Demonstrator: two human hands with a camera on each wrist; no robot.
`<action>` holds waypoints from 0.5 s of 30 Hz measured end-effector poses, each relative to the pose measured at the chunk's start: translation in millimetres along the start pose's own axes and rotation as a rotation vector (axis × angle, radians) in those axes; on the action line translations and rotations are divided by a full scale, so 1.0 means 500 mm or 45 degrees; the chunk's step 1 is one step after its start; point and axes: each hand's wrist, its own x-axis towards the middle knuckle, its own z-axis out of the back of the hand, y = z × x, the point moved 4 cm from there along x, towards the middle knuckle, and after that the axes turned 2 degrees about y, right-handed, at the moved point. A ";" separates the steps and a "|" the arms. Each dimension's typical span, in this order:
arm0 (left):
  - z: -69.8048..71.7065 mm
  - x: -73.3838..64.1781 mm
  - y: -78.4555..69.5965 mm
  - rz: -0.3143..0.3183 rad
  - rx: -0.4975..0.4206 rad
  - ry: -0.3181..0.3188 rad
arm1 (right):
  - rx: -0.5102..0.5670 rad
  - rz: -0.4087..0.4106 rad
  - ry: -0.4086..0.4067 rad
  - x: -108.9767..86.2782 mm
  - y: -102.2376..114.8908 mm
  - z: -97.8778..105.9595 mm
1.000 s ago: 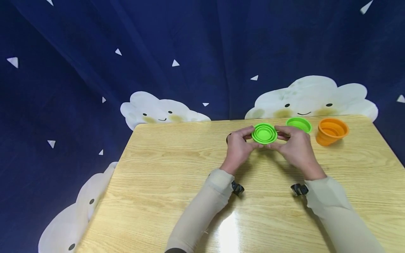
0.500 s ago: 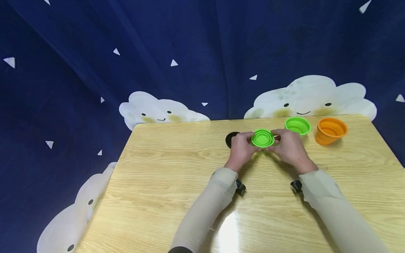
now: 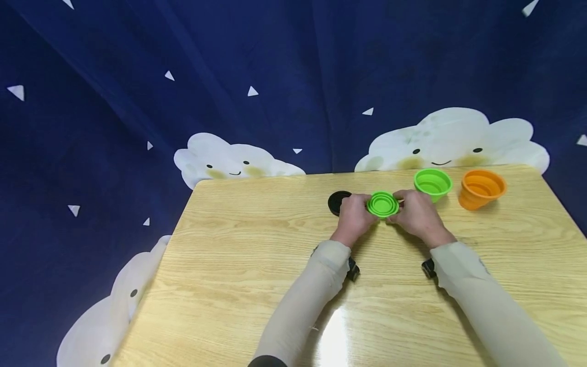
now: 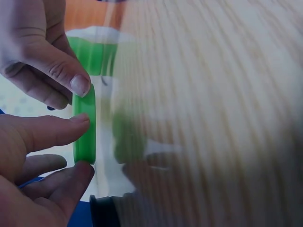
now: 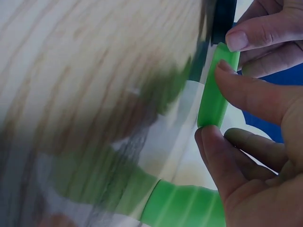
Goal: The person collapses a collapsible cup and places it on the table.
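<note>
Between both hands is a flattened green collapsible cup [image 3: 382, 204], its ringed inside facing up. My left hand [image 3: 354, 218] pinches the near side and left rim with thumb and fingers. From the right, my right hand [image 3: 418, 216] pinches the opposite rim. In the left wrist view the cup's thin edge [image 4: 85, 130] shows between the fingertips, a small gap seeming to part it from the table. The right wrist view shows the same collapsed edge [image 5: 215, 94] from the other side.
A black round thing [image 3: 337, 203] lies just left of my left hand. Behind my right hand stands an expanded green cup [image 3: 432, 183], and right of it an expanded orange cup [image 3: 479, 189]. The wooden table [image 3: 238, 255] ends at a blue curtain [image 3: 275, 76].
Both hands have brought the green cup slightly toward the near side and lower, closer to the table. More of the black round thing and the standing green cup now shows.
</note>
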 end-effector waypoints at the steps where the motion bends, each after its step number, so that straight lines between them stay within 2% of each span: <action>1: -0.002 0.001 0.000 0.010 0.016 0.007 | -0.006 -0.003 0.004 0.000 -0.002 0.000; 8: -0.021 0.006 0.001 0.055 0.114 0.070 | -0.040 0.010 0.038 0.002 -0.013 -0.007; 15: -0.024 0.004 -0.002 0.030 0.137 0.069 | -0.039 0.017 0.044 0.002 -0.020 -0.008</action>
